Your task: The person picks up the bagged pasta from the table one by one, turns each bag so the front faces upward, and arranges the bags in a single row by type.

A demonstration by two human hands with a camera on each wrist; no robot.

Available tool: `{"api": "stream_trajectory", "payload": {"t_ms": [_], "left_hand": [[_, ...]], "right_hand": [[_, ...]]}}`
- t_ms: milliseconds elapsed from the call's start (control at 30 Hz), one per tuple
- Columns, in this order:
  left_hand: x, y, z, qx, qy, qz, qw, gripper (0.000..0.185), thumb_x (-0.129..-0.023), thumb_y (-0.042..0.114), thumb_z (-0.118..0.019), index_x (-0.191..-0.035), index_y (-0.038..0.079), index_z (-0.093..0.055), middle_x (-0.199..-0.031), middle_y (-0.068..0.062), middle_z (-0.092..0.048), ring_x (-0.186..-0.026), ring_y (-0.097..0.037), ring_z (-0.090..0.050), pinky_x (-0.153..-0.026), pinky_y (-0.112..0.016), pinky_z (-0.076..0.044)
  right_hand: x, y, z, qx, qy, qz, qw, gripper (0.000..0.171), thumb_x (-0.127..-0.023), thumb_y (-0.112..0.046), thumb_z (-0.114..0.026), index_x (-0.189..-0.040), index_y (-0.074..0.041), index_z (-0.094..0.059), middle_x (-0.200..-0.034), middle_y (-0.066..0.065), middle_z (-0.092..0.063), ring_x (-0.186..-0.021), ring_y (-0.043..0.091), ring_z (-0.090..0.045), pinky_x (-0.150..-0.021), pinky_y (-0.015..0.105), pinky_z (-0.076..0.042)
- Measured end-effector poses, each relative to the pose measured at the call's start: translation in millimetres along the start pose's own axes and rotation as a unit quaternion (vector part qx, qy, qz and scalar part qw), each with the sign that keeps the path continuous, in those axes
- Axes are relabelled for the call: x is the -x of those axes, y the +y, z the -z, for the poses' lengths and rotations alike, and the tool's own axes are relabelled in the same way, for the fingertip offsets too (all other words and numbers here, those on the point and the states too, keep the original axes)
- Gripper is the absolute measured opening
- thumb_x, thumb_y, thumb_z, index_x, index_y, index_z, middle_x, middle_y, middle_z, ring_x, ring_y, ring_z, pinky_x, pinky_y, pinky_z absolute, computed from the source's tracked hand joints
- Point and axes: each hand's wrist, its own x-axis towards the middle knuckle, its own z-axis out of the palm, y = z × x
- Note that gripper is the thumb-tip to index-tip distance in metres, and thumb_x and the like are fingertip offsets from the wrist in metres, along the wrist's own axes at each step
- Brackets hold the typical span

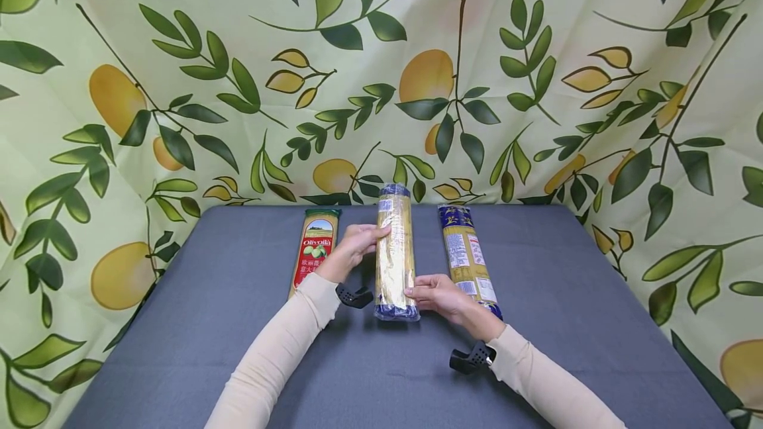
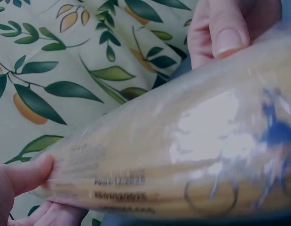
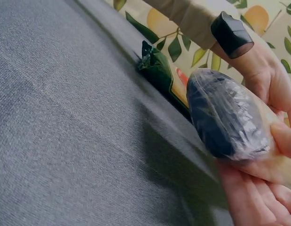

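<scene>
Middle spaghetti packet [image 1: 395, 250]: clear wrap full of yellow strands, table [image 1: 238, 349] centre.
Left hand [image 1: 353, 248]: fingers curled round it at 9 o'clock.
Right hand [image 1: 438, 296]: pinches its near end, 5 o'clock.
Olivoila packet [image 1: 314, 247]: 9 o'clock.
Blue-labelled packet [image 1: 467, 257]: 3 o'clock.

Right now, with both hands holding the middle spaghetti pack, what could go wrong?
1. The middle spaghetti pack is long, in glossy film; the left hand and right hand grip only its sides, so it might slip or bend, and the strands could snap.
2. The red-label pack and blue-label pack lie close on either side; swinging the held pack could knock them askew on the grey table.
</scene>
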Motion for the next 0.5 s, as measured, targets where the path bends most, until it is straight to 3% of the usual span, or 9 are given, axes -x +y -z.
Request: {"api": "stream_trajectory", "payload": {"t_ms": [300,500], "left_hand": [[-0.1,2.4,0.0,-0.053,-0.006,0.000,0.9986,0.045,-0.090,0.016,-0.067,-0.128,-0.007,-0.056,-0.124,-0.025,-0.064,-0.085,-0.017,-0.070,-0.094,-0.036,-0.057],[2.4,5.6,0.2,-0.130,0.011,-0.004,0.9915,0.048,-0.089,0.026,-0.069,-0.125,-0.004,-0.060,-0.123,-0.022,-0.066,-0.107,-0.028,-0.069,-0.101,-0.038,-0.053]], "right_hand": [[1.3,-2.7,-6.2,0.029,0.083,0.031,0.996,0.021,-0.081,0.001,-0.069,-0.073,-0.016,-0.060,-0.063,-0.014,-0.069,-0.063,0.000,-0.065,-0.064,0.015,-0.057],[2.2,-6.6,-7.5,0.090,0.116,0.037,0.988,0.039,-0.080,0.000,-0.071,-0.058,-0.017,-0.044,-0.046,-0.017,-0.043,-0.048,-0.003,-0.045,-0.054,0.014,-0.049]]}}
